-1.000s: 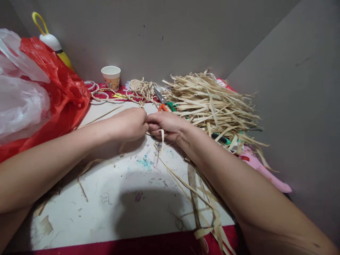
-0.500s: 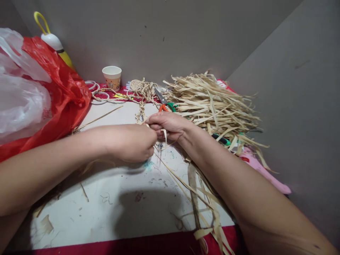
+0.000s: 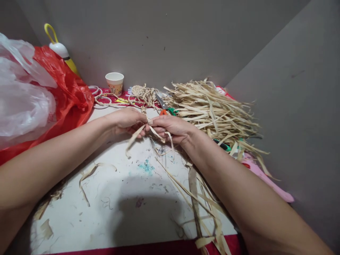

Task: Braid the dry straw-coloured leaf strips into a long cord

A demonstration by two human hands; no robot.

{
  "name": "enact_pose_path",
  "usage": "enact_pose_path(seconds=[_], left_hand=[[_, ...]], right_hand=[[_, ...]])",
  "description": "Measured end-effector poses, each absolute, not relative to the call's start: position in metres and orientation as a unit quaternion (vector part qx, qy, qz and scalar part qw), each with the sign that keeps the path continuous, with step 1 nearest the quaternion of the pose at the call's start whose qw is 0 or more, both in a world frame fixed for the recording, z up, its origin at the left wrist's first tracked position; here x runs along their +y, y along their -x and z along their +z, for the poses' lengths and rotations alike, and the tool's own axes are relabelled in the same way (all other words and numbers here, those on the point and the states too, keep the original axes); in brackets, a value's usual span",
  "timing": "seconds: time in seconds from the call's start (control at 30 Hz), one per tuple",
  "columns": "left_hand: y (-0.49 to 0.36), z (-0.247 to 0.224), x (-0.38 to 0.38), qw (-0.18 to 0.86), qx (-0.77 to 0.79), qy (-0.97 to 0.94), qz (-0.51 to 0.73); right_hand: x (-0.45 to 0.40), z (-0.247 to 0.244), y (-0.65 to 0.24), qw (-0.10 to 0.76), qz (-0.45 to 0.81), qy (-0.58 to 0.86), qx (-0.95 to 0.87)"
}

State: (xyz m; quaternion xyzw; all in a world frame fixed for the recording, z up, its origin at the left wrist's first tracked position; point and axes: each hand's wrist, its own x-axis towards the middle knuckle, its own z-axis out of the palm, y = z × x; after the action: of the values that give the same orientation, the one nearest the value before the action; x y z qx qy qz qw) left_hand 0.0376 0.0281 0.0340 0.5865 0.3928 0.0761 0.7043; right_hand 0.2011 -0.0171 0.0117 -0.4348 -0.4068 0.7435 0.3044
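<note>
My left hand (image 3: pixel 129 120) and my right hand (image 3: pixel 171 127) meet near the middle of the white board (image 3: pixel 106 219). Both have their fingers pinched on pale dried straw strips, at the near end of a twisted straw cord (image 3: pixel 143 109). One loose strip (image 3: pixel 135 139) hangs below the left fingers; other thin ends curl under the right hand. The cord runs back from the fingertips toward a tangled coil of straw cord (image 3: pixel 148 94). Close behind the right hand lie scissors (image 3: pixel 162 102) with orange and green handles. The exact grip is partly hidden by the fingers.
A big pile of straw strips (image 3: pixel 212 106) lies at the right rear, with a pink item (image 3: pixel 265 180) beside it. Long strips (image 3: pixel 193 194) trail along the right. A paper cup (image 3: pixel 115 85), red plastic bag (image 3: pixel 77 95) and yellow-white bottle (image 3: pixel 60 49) stand left rear.
My left hand has moved up and away from me, from in front of the right hand to beside its fingertips. The right hand stays nearly in place. The view has tilted up slightly.
</note>
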Motion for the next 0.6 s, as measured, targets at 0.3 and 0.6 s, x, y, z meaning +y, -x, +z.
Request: enact_pose_path(seconds=[0.3, 0.6], left_hand=[[-0.0316, 0.0369, 0.0328, 0.644, 0.386, -0.658, 0.056], [-0.0325, 0.0328, 0.0334, 0.624, 0.408, -0.666, 0.024]], right_hand=[[-0.0179, 0.0112, -0.2017, 0.276, 0.718, 0.457, -0.447], [-0.0231, 0.0162, -0.1949, 0.242, 0.586, 0.528, -0.565]])
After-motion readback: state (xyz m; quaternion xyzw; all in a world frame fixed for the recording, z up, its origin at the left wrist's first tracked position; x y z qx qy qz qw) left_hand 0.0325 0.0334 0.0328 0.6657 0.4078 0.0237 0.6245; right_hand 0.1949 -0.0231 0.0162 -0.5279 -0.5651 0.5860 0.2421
